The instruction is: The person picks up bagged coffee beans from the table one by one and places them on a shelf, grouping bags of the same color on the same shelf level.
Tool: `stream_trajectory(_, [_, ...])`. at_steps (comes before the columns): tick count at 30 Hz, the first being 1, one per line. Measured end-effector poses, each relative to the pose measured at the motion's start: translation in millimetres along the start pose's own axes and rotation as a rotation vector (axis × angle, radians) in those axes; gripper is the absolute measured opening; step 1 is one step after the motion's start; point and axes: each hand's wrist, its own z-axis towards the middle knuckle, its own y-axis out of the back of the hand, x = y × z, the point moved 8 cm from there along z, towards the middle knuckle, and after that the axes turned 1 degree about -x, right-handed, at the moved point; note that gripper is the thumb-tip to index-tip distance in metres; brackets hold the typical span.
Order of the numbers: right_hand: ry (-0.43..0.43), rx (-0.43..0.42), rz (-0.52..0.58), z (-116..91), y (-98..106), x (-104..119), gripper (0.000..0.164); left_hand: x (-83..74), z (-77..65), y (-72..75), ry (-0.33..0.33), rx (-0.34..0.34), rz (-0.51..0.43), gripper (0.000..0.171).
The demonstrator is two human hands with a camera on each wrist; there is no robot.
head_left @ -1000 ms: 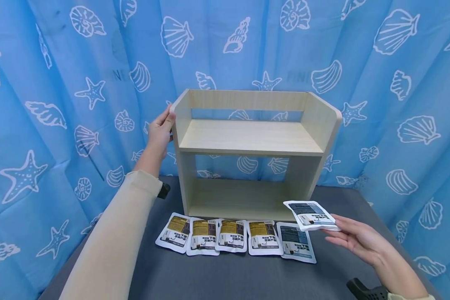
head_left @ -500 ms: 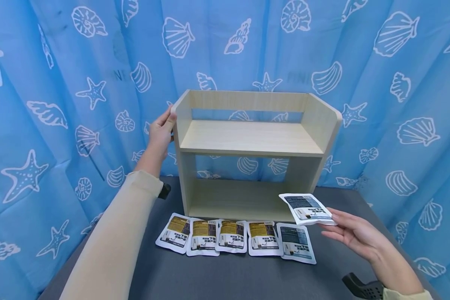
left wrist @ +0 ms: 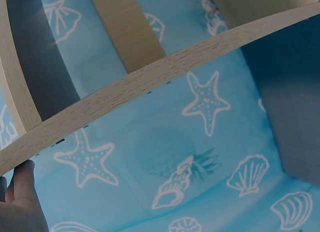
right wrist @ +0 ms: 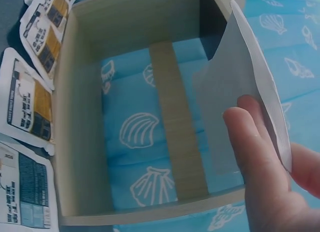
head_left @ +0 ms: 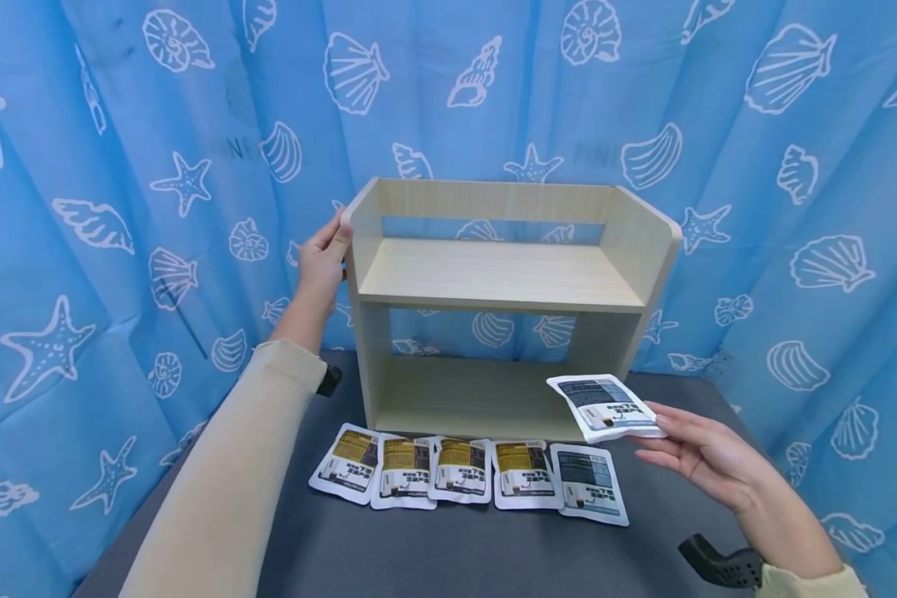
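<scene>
A two-tier light wooden shelf (head_left: 493, 274) stands on the grey surface. My left hand (head_left: 321, 259) grips the front of its left side panel near the top; in the left wrist view only some fingertips (left wrist: 24, 184) show against the panel's edge. With thumb and fingers, my right hand (head_left: 706, 453) pinches a white pouch (head_left: 605, 405) with a dark blue label by its right corner. The pouch is tilted, in the air before the shelf's lower right part. From the right wrist, its plain back (right wrist: 225, 87) faces the camera.
Several pouches lie in a row along the shelf's front foot: yellow-and-brown labelled ones (head_left: 459, 469) and, at the right end, a blue-labelled one (head_left: 589, 483). A blue seashell curtain (head_left: 217, 108) hangs behind and beside the grey surface (head_left: 419, 556).
My right hand has carried the pouch a little up and to the left, closer to the shelf. The left hand keeps its grip on the panel, and the row of pouches lies as before.
</scene>
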Motion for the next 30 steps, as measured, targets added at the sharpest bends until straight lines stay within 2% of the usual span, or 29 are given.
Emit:
stream_trajectory(5, [0.015,0.066,0.003,0.4,-8.3,8.8,0.039,-0.2,-1.3,0.5,-0.005,0.001,0.008,0.056])
stream_trajectory(12, [0.021,0.117,-0.006,1.0,-17.4,18.1,0.039,0.2,-2.2,-0.3,-0.013,-0.006,0.023,0.055])
stream_trajectory(17, [0.028,0.096,-0.036,0.5,-20.4,22.3,0.037,0.2,-2.1,-1.0,-0.013,-0.002,0.025,0.054])
stream_trajectory(30, [0.082,0.068,-0.018,2.3,-26.1,35.1,0.040,-3.1,-1.8,-0.5,-0.011,-0.023,0.021,0.053])
